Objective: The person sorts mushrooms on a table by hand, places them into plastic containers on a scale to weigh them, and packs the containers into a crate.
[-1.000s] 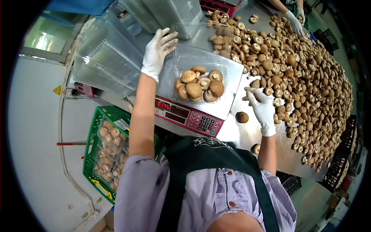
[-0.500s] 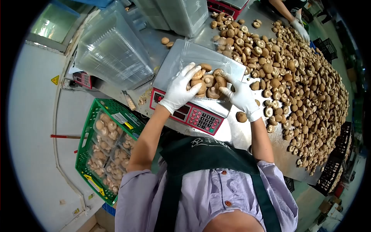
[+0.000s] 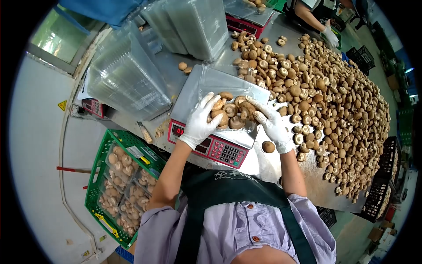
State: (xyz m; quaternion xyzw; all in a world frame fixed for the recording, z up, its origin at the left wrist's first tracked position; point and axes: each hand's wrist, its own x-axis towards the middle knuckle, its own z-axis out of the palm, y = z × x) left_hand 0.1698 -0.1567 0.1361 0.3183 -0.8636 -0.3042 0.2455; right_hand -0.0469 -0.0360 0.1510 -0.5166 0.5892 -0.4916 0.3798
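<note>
A clear plastic tray of brown mushrooms (image 3: 229, 110) rests on the metal plate of a red digital scale (image 3: 226, 152). My left hand (image 3: 202, 121), in a white glove, lies against the tray's left side, fingers spread over the mushrooms there. Against the right side is my right hand (image 3: 273, 125), also gloved, fingers apart and touching mushrooms at that edge. The tray's clear lid (image 3: 224, 79) stands open behind it. One loose mushroom (image 3: 268, 147) sits on the table by the scale's right corner.
A large mushroom heap (image 3: 338, 110) covers the right of the table. Stacked clear trays (image 3: 127, 75) and more stacks (image 3: 189, 28) stand at the left and back. A green crate (image 3: 94, 185) with packed mushrooms is at lower left. Another person's gloved hand (image 3: 329, 36) is at the far right.
Both hands have come in to the tray from either side; the left was up by the lid, the right near the heap. The view has shifted slightly.
</note>
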